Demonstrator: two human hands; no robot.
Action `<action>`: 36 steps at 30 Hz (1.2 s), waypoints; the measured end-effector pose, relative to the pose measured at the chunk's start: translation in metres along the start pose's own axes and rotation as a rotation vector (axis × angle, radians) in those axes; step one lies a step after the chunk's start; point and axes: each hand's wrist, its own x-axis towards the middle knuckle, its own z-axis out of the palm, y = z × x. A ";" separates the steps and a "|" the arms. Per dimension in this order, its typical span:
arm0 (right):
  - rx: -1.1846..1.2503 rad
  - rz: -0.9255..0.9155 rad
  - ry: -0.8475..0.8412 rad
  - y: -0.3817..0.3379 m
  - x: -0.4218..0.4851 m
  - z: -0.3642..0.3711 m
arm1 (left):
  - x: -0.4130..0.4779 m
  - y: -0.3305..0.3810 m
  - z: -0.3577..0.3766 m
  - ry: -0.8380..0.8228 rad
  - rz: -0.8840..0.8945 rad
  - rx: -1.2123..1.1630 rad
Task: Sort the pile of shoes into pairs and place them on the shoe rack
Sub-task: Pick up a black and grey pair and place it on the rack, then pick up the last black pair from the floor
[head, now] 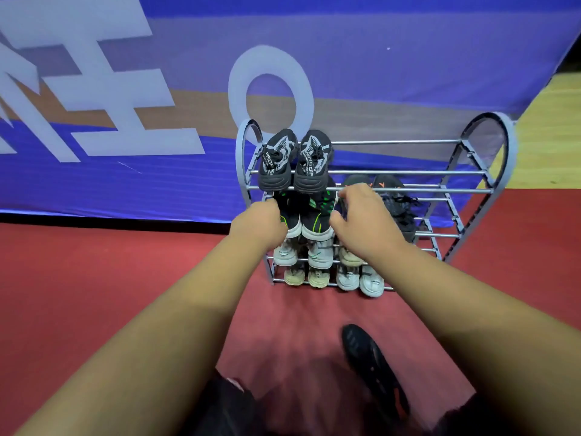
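On rack [465,173], hands [257,226] [366,221] around green-trimmed shoes [306,220]

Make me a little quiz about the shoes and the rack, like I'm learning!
1. True or false: the top shelf of the shoe rack holds one pair.
2. What accent colour is on the black shoes between the left hand and right hand?
3. Where are the white sneakers? A top shelf, B bottom shelf.

Key: 1 true, the black and white pair. 2 green. 3 B.
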 end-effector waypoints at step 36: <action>-0.038 0.786 -0.879 0.264 -0.250 0.223 | -0.134 0.051 0.391 -1.021 0.139 0.150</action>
